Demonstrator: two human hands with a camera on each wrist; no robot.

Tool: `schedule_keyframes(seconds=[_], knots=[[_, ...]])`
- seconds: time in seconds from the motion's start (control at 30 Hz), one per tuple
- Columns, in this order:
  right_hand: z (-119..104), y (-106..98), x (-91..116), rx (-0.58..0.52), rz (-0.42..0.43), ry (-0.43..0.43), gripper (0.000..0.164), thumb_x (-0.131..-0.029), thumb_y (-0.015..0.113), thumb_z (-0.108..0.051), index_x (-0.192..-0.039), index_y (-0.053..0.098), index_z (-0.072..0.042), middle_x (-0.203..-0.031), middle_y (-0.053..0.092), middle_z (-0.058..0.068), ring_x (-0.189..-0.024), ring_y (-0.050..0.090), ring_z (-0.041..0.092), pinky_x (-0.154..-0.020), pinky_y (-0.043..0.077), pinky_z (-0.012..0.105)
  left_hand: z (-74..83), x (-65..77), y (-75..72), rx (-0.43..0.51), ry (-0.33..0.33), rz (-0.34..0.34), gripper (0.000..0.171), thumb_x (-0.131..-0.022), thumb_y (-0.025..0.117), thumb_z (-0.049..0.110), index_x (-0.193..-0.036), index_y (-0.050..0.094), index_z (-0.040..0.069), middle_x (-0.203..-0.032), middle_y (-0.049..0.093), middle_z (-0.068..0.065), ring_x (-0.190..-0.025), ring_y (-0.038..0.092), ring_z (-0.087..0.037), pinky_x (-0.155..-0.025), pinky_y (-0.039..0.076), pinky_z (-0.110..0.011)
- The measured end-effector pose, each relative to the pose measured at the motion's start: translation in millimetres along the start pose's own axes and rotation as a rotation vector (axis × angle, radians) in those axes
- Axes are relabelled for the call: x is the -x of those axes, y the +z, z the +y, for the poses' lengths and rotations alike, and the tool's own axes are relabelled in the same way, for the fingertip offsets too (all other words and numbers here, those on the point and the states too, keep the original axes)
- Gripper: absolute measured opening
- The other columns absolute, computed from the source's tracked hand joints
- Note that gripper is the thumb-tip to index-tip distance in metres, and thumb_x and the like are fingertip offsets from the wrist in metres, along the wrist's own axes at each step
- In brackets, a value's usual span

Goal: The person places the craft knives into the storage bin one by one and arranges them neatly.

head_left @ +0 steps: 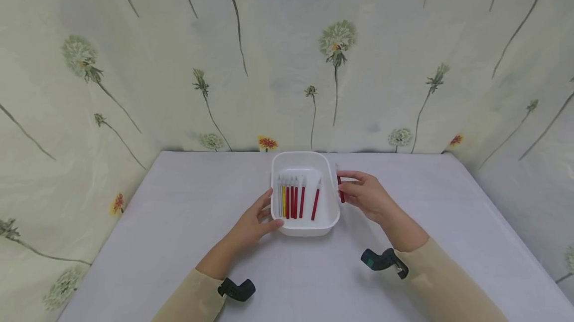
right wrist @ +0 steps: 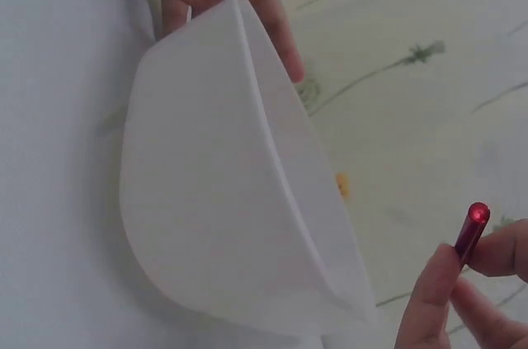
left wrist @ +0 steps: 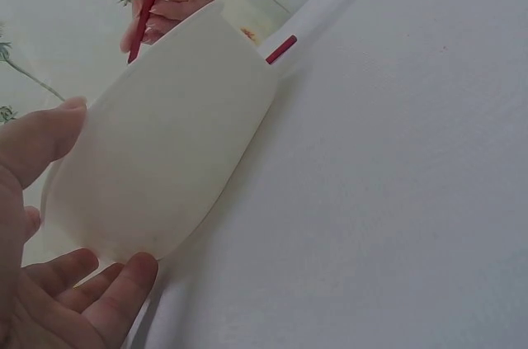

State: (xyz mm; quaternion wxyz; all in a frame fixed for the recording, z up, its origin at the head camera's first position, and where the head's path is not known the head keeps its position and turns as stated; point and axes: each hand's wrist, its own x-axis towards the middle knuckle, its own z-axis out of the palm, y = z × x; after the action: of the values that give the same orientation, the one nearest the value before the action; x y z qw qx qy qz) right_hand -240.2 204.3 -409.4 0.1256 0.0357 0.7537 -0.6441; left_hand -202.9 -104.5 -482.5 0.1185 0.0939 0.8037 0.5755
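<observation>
A white plastic tray (head_left: 305, 231) sits on the table, with several slim pens (head_left: 291, 202) lying side by side in it. Most have red barrels and pale tips; one is yellow and one whitish. At the tray's front left corner my left hand (head_left: 253, 225) holds it, thumb at the front rim and fingers along the side. Just off the right wall, my right hand (head_left: 365, 195) pinches a red pen (head_left: 342, 193) between thumb and fingers. That pen's shiny red end (right wrist: 477, 214) shows in the right wrist view, outside the tray.
A white cloth covers the table (head_left: 202, 187), and a dandelion-print curtain (head_left: 287, 63) hangs behind it and at both sides. In the left wrist view a red rod end (left wrist: 281, 49) pokes out past the tray's edge; its remainder is hidden.
</observation>
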Motion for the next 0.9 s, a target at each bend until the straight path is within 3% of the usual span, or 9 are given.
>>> schedule_keyframes(seconds=[0.53, 0.9], knots=[[-8.1, 27.2, -7.0, -0.084, -0.069, 0.068, 0.052, -0.100, 0.061, -0.013, -0.149, 0.044, -0.005, -0.150, 0.044, 0.022, -0.131, 0.050, 0.041, -0.095, 0.054, 0.030, -0.5, 0.8, 1.2, 0.004, 0.010, -0.001, 0.093, -0.086, 0.080, 0.032, -0.160, 0.024, 0.025, -0.158, 0.037, -0.013, -0.140, 0.043, -0.034, -0.107, 0.043, -0.052], [-12.9, 47.5, -13.4, -0.144, -0.090, 0.129, 0.053, -0.100, 0.061, -0.010, -0.149, 0.042, -0.002, -0.148, 0.045, 0.024, -0.124, 0.054, 0.037, -0.094, 0.055, 0.031, 0.7, 1.3, -0.3, 0.006, 0.006, -0.002, 0.092, -0.087, 0.080, 0.030, -0.160, 0.023, 0.027, -0.158, 0.037, -0.013, -0.141, 0.043, -0.034, -0.107, 0.043, -0.053]])
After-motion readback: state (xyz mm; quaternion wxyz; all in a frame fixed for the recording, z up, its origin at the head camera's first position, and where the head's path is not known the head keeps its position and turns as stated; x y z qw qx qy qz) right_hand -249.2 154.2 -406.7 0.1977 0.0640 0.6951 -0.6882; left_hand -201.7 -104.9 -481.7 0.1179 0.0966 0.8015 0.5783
